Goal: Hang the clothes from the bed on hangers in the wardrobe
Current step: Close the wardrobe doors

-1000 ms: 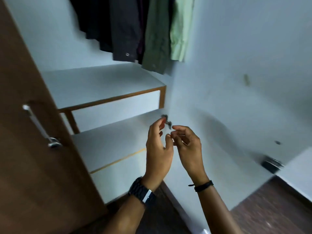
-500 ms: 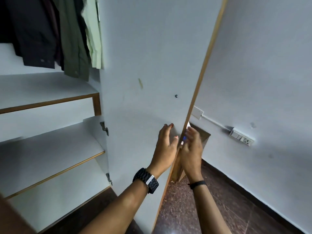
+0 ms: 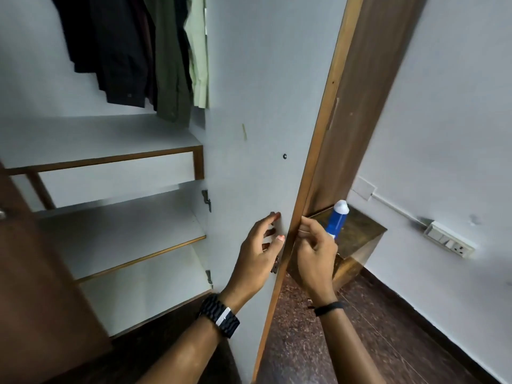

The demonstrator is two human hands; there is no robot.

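Four garments already hung in the wardrobe [image 3: 105,187], up at the far left: two black shirts [image 3: 110,45], an olive shirt [image 3: 169,59] and a pale green shirt [image 3: 198,56], packed close together with their hems loose above the top shelf [image 3: 97,139]. Their hangers were out of view above the frame. No bed and no loose clothes showed anywhere, so whether more remained to hang could not be told; by the look of it the hanging was done or paused, and the person was handling the door [image 3: 263,120], perhaps to close it.

The left hand [image 3: 257,256] lay against the door's inner face near its free edge, fingers spread and fairly straight, tips touching the panel, holding nothing. The right hand [image 3: 313,253] was on the far side of that edge, its fingers curled and pinched at the edge; what it gripped there, if anything beyond the edge itself, was too small to tell.

The door's inside was smooth matte grey laminate with a thin wood edge strip; its outer face was dark brown wood grain. Shelves were flat grey boards with the same wood trim. A small metal latch [image 3: 275,264] sat at the edge just below the left hand. To the right, a glossy brown box-shaped stand [image 3: 357,239] carried a blue bottle [image 3: 336,220] with a rounded white cap. The floor [image 3: 346,342] was dark speckled stone.
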